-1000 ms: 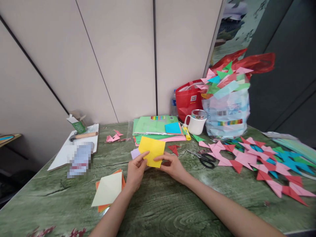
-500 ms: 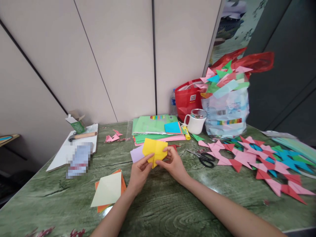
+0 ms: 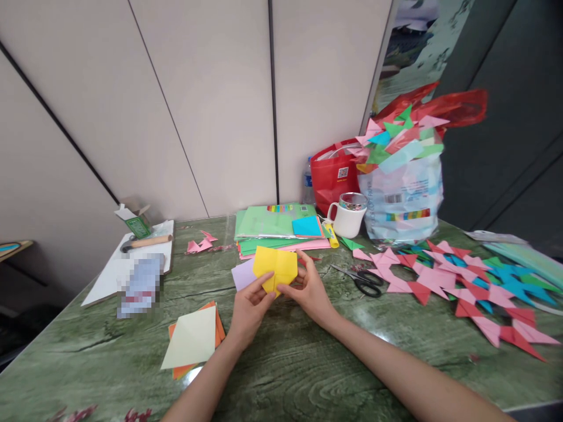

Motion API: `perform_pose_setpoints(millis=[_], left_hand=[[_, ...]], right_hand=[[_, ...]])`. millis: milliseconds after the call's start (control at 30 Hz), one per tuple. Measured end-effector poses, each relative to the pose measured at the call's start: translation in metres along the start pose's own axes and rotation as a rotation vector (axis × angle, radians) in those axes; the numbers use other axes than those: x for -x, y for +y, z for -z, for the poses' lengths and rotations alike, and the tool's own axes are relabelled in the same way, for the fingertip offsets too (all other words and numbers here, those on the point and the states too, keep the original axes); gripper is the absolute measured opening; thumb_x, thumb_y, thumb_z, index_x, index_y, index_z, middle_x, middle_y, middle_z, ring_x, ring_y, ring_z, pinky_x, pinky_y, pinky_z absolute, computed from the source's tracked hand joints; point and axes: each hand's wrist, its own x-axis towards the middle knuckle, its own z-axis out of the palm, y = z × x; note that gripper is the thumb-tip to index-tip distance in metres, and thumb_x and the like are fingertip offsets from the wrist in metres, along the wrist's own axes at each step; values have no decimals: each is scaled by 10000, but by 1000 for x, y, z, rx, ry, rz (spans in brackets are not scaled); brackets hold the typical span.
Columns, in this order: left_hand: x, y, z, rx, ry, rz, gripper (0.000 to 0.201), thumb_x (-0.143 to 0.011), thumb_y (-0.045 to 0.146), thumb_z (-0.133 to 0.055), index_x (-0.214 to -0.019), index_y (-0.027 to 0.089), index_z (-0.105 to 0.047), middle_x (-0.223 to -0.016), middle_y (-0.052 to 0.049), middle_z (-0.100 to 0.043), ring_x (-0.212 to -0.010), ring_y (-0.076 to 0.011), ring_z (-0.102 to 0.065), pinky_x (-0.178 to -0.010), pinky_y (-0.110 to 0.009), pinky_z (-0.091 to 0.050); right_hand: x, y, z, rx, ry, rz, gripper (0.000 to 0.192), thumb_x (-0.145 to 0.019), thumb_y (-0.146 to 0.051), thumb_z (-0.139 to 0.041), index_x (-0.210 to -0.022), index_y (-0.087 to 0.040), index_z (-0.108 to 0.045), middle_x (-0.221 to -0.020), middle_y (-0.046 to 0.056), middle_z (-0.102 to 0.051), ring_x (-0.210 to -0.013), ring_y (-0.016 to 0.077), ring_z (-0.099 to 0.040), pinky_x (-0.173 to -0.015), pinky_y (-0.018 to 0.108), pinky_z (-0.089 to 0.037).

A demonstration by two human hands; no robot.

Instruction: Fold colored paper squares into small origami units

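Observation:
Both hands hold one yellow paper sheet (image 3: pixel 275 266) just above the green marbled table (image 3: pixel 290 363). My left hand (image 3: pixel 250 308) pinches its lower left edge. My right hand (image 3: pixel 308 288) grips its right side, fingers curled around the fold. The sheet is bent along its middle, with its lower tip between my thumbs. A lilac sheet (image 3: pixel 243 274) lies under it on the table.
A pale yellow sheet on orange sheets (image 3: pixel 193 339) lies at the left. Black scissors (image 3: pixel 364 280), a white mug (image 3: pixel 347 215) and a stack of coloured paper (image 3: pixel 277 228) lie beyond. Folded paper shapes (image 3: pixel 457 281) cover the right side; a bag of them (image 3: pixel 402 187) stands behind.
The flat yellow sheet has been folded in along its middle. Both hands moved slightly away from me with it, and my right fingers wrapped around its right side.

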Motion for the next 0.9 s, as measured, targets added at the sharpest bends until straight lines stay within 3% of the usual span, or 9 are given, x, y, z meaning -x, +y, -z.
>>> perform_pose_setpoints(millis=[633,900], left_hand=[[2,4,-2,-5,-9,24,523,-538,231,-760,-1037,137,-632,-1018,-101,-676,-988,-251,-604,-907,-379,-451],[0,1,0,-145,-63,-69,207,-603,227,-711,-790,139,-692,-883,-76,-712,-880,-218,-643,-863,-331,-468]], right_hand=[[-3,-1,1,-24,1,-85,856,-527,-229,-758,-1221,-247,-257,-922,41,-646,-738,211,-648,-573,305,-518],[-5,-1,2,-84,-14,-184,676,-510,-234,-771,-1061,-222,-379,-813,8,-665,-652,169,-631,-501,246,-471]])
